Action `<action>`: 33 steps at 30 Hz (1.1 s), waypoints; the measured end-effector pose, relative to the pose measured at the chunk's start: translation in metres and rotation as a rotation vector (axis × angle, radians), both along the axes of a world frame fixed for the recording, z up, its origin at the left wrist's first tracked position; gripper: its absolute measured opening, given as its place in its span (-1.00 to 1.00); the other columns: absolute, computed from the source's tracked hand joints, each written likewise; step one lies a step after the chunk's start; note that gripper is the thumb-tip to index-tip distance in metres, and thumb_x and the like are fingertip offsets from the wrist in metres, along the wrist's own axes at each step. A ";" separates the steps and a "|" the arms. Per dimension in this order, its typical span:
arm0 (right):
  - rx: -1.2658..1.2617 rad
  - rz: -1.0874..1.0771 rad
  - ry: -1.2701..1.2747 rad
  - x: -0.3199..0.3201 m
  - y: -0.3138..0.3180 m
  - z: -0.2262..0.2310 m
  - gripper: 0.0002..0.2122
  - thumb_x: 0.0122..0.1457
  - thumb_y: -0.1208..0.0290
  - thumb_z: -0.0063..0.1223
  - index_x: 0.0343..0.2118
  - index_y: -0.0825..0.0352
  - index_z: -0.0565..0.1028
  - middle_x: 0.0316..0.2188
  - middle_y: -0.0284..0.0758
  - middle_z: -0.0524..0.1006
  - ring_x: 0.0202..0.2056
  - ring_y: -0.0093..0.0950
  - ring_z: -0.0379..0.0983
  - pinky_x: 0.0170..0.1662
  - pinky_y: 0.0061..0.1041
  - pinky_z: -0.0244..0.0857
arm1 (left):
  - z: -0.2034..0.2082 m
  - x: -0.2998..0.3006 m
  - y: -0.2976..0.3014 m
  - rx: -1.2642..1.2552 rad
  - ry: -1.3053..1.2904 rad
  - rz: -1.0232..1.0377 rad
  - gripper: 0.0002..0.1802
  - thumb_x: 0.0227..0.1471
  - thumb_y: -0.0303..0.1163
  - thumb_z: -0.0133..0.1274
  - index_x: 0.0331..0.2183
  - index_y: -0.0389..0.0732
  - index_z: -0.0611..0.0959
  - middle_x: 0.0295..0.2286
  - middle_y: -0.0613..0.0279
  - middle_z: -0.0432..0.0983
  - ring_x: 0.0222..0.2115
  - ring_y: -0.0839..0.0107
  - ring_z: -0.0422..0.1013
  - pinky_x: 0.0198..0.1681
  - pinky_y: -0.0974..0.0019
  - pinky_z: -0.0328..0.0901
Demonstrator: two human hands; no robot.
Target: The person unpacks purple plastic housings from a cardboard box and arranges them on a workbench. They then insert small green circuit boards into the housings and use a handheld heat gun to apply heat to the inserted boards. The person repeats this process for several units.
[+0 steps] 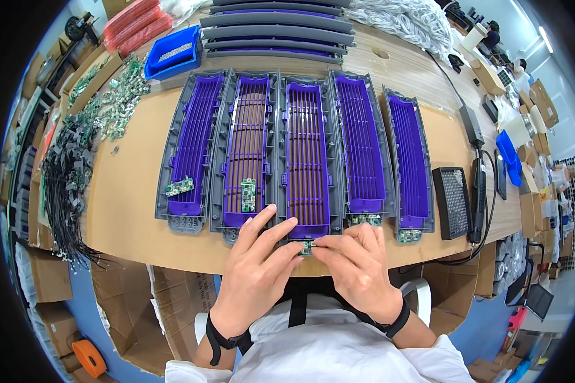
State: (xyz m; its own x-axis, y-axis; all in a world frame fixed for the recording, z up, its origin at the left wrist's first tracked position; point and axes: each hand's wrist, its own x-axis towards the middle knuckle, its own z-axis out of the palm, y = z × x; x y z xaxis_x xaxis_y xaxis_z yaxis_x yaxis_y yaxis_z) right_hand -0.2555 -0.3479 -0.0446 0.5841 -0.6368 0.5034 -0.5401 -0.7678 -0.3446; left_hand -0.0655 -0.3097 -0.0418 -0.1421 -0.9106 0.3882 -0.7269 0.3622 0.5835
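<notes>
Between my hands a small green circuit board (307,248) sits at the near end of the middle grille panel (305,159), grey-framed with purple slats. My left hand (257,271) pinches the board's left end with thumb and forefinger; its other fingers reach over the panel's lower edge. At the right end, the fingertips of my right hand (359,265) are closed on the board. Loose boards lie on the two panels to the left: one board (179,186) tilted, another board (248,195) upright. The two right panels carry a board (365,219) and another board (409,235) at their near ends.
Stacked grille panels (278,32) and a blue bin (174,52) stand behind. Left are piled circuit boards (118,96) and black cables (70,179). At right, a black tray of small parts (451,203) lies beside a black corded tool (477,201).
</notes>
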 end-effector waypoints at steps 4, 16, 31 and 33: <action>-0.024 -0.037 0.029 0.003 0.000 -0.003 -0.74 -0.24 0.57 0.13 -0.37 0.34 0.57 -0.27 -0.46 0.51 -0.30 -0.44 0.34 -0.25 -0.39 0.10 | -0.002 -0.001 -0.001 -0.004 -0.007 0.007 -0.75 -0.25 -0.54 0.30 -0.38 -0.23 0.68 -0.10 0.13 0.52 0.08 -0.02 0.28 0.06 0.05 0.26; -0.087 -0.122 0.075 0.009 -0.004 -0.002 -0.77 -0.19 0.54 0.14 -0.36 0.34 0.58 -0.24 -0.44 0.49 -0.28 -0.40 0.34 -0.23 -0.36 0.08 | -0.011 -0.007 -0.007 -0.067 -0.012 0.093 -0.77 -0.22 -0.50 0.29 -0.37 -0.20 0.70 -0.13 0.15 0.50 0.02 0.04 0.31 0.07 0.01 0.20; 0.071 -0.108 0.181 0.002 0.007 0.015 -0.70 -0.06 0.57 0.19 -0.18 0.32 0.55 0.01 -0.25 0.39 -0.04 -0.22 0.28 -0.08 -0.18 0.04 | 0.015 0.028 0.004 -0.154 0.015 0.232 -0.68 -0.23 -0.52 0.29 -0.29 -0.22 0.69 -0.07 0.11 0.49 0.05 0.00 0.29 0.06 0.04 0.23; 0.043 -0.104 0.104 0.005 0.004 0.019 -0.68 -0.09 0.58 0.20 -0.18 0.32 0.55 -0.02 -0.24 0.41 -0.06 -0.21 0.30 -0.08 -0.18 0.05 | 0.015 0.043 -0.004 -0.143 -0.039 0.306 -0.66 -0.23 -0.54 0.29 -0.27 -0.23 0.68 -0.09 0.11 0.49 0.03 0.01 0.31 0.05 0.05 0.24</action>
State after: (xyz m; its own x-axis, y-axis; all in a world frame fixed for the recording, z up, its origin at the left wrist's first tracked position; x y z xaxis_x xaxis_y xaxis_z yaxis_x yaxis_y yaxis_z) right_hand -0.2503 -0.3441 -0.0252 0.5614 -0.7161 0.4147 -0.6506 -0.6917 -0.3135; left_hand -0.0224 -0.3138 -0.0263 0.1119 -0.8501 0.5146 -0.8352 0.2001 0.5122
